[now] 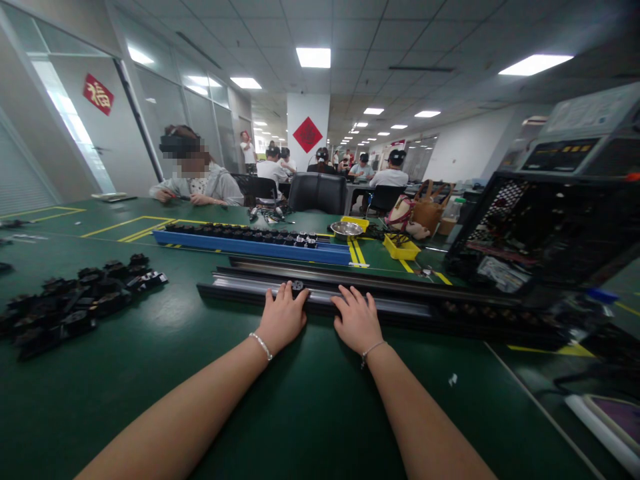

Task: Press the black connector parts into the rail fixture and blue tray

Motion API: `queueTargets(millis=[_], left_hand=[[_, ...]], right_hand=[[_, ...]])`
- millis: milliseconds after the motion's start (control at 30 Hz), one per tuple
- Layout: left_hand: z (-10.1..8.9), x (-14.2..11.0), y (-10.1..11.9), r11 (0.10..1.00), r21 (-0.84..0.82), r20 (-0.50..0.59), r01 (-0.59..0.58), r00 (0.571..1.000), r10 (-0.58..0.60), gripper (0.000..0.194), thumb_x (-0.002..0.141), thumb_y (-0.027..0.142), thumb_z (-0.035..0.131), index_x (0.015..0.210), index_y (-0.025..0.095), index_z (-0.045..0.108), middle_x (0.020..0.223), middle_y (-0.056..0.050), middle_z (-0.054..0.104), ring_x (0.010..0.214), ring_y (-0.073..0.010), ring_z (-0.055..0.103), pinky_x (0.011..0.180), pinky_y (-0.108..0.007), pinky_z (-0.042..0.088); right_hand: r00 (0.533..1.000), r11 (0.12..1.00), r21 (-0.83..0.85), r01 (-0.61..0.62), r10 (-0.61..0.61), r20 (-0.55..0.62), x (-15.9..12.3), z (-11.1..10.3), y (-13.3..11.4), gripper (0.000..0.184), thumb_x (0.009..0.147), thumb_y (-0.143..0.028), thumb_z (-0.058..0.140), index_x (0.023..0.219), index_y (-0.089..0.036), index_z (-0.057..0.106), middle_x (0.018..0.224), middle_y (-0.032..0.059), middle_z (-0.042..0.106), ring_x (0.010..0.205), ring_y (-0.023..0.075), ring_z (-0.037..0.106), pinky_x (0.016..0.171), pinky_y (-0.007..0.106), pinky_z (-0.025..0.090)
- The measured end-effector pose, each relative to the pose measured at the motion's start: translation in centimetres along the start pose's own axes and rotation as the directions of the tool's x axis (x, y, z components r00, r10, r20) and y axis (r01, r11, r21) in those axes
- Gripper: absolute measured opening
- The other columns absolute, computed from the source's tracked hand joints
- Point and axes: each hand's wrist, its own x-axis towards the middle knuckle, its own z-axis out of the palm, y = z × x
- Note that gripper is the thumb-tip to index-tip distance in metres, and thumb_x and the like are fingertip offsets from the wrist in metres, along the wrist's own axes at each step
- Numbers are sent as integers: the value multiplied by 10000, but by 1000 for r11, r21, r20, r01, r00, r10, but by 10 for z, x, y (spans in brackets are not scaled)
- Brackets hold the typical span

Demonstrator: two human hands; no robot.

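A long black rail [250, 287] with a shiny grey channel lies across the green table in front of me. My left hand [283, 320] reaches over its near edge, thumb and index finger around a small black round-topped part [297, 285] in the channel. To the right, my right hand [359, 323] rests on the same rail with its fingers spread and nothing in them. Several similar dark parts [480, 310] sit in a row toward the rail's right end, where shadow blurs them.
A heap of black parts [80, 300] lies on the left. Beyond the rail are a blue tray [240, 248] with black parts, a metal bowl [346, 229] and a yellow bin [401, 248]. An open computer case [545, 233] stands right. A person [200, 173] sits across the table.
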Motion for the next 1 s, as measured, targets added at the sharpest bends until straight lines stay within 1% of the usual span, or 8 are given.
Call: queueTargets(millis=[267,467,767,1000], left_hand=[[-2,-1,-7,999,21,15,24,1000,-25,485,830,319,448,1309,259,405,1359,-183,434,1255,-331,385,976,-566,273],[-5,1,-6,999,23,81,39,996,-40,534,812,333,475,1331,262,372,1382,-193,400,1263,-341,369,972,-571,268],[-12,2,-8,997,42,167,61,984,-67,585,799,373,487,1353,255,340,1404,-214,360,1272,-349,350,959,-572,274],[-16,5,-12,996,52,205,78,975,-87,584,794,376,494,1345,240,358,1389,-224,375,1243,-343,390,948,-545,298]], right_hand=[[1000,1000,3,-5,4,13,0,-1,0,421,770,-242,477,1183,-299,533,1426,11,379,1304,253,283,1063,515,127],[1000,1000,9,-3,3,19,0,-1,0,410,769,-242,479,1171,-296,541,1421,15,388,1302,254,287,1062,521,129],[1000,1000,22,0,0,-3,0,0,0,394,767,-230,481,1148,-292,556,1413,17,401,1301,257,294,1061,519,140],[1000,1000,26,1,-1,4,0,0,1,392,765,-228,486,1144,-293,559,1414,21,398,1301,256,295,1058,519,145]])
